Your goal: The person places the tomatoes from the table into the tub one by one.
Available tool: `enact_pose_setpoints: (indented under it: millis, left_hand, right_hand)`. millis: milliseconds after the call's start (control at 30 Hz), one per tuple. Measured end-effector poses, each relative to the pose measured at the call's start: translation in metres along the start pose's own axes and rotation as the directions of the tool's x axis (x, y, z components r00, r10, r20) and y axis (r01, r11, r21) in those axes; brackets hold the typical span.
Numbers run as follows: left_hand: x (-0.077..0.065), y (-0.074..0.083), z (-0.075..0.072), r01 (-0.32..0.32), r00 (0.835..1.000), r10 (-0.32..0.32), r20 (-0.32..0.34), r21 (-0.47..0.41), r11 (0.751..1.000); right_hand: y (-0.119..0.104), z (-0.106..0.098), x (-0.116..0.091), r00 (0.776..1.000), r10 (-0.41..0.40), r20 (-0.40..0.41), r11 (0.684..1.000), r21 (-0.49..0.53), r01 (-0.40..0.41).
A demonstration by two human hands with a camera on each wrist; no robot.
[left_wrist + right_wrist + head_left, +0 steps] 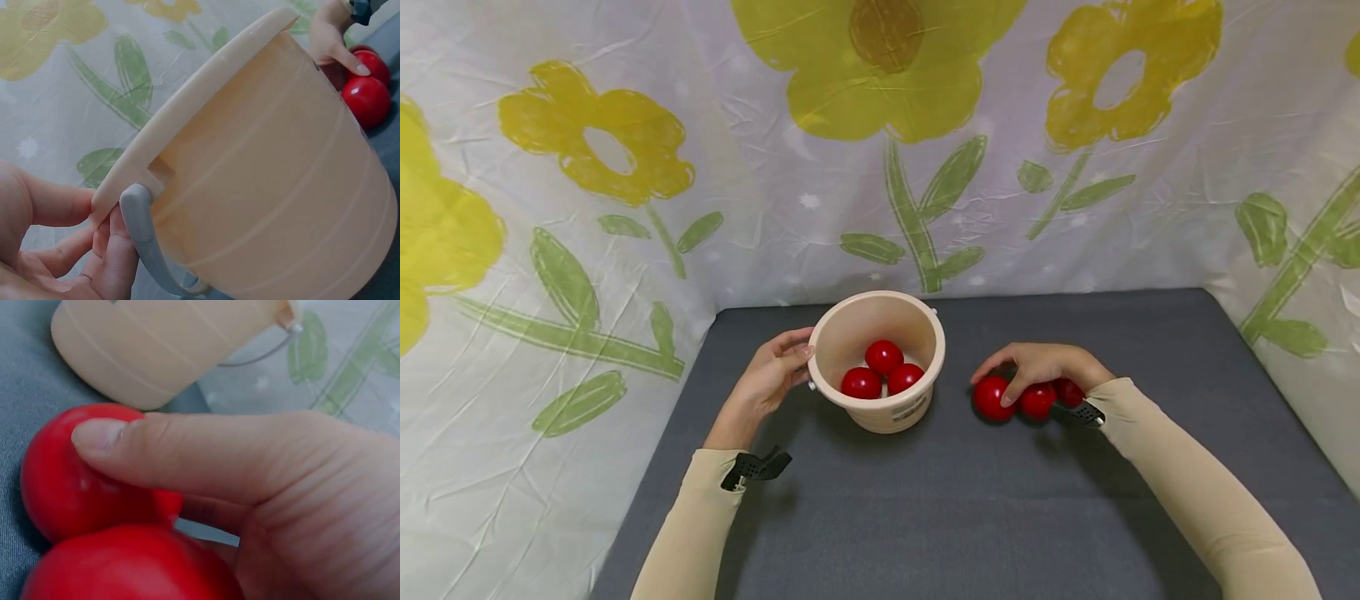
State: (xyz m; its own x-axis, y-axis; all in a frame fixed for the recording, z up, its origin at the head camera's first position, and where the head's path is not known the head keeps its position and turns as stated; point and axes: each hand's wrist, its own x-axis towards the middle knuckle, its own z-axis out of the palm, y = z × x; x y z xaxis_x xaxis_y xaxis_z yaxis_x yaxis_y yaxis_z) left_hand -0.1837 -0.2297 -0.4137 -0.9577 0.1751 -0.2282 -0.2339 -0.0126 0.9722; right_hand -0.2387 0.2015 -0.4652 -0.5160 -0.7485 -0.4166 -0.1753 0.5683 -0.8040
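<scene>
A cream plastic bucket (917,387) stands on the dark grey table, with three shiny red balls (883,357) inside it. My left hand (767,375) pinches its rim at the left side, thumb on one face and fingers beneath the edge, as the left wrist view shows. Beside that grip hangs the bucket's grey handle (140,225). To the right of the bucket, my right hand (1045,365) holds a red ball (992,400) with thumb and curled fingers. Touching this ball is a second red ball (131,569); another red ball (1069,392) sits partly hidden under the right wrist.
Behind the dark grey tabletop (925,517) hangs a white cloth (760,233) printed with yellow flowers, which also runs along both sides. The bucket is close to the table's back edge. A black wrist strap (756,467) is on the left arm.
</scene>
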Motion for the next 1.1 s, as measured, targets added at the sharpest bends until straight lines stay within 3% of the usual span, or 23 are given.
enact_pose_setpoints:
  millis: [500, 1100]
  left_hand:
    - [0.0, -0.001, -0.001, -0.006, 1.0, 0.006, 0.002, 0.008, 1.0]
    - [0.002, -0.002, -0.001, 0.003, 1.0, -0.003, -0.005, 0.011, 1.0]
  right_hand:
    - [-0.001, -0.003, -0.002, 0.997, -0.037, -0.067, 0.999, -0.003, 0.037]
    - [-0.068, -0.054, -0.025, 0.965, -0.234, -0.115, 0.965, 0.093, 0.245]
